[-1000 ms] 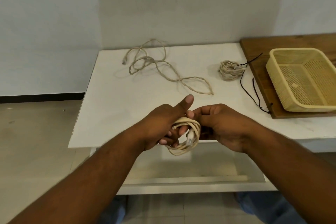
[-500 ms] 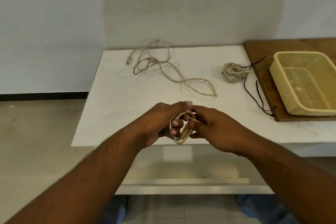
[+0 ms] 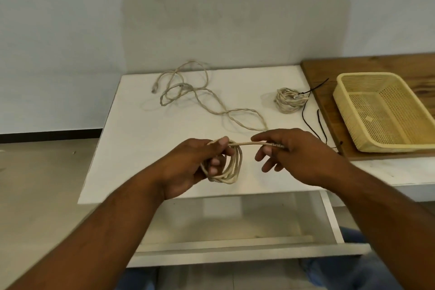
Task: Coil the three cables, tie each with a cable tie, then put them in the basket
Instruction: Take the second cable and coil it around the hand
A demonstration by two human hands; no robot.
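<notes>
My left hand (image 3: 188, 169) grips the coiled cable (image 3: 234, 169) above the worktop's (image 3: 131, 160) near edge. My right hand (image 3: 299, 155) pinches its free end, the other fingers (image 3: 268, 166) loose. The basket (image 3: 353, 110) sits far right.

A white counter (image 3: 146, 148) stands mid-frame against a pale wall (image 3: 211, 7). A wooden board (image 3: 376, 63) lies at right, a black skirting strip (image 3: 47, 135) at left, and a shelf (image 3: 235, 226) below.

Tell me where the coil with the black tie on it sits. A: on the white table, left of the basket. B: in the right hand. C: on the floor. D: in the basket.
A: the tied coil lies on the white table, apart from the basket to its right.
</notes>
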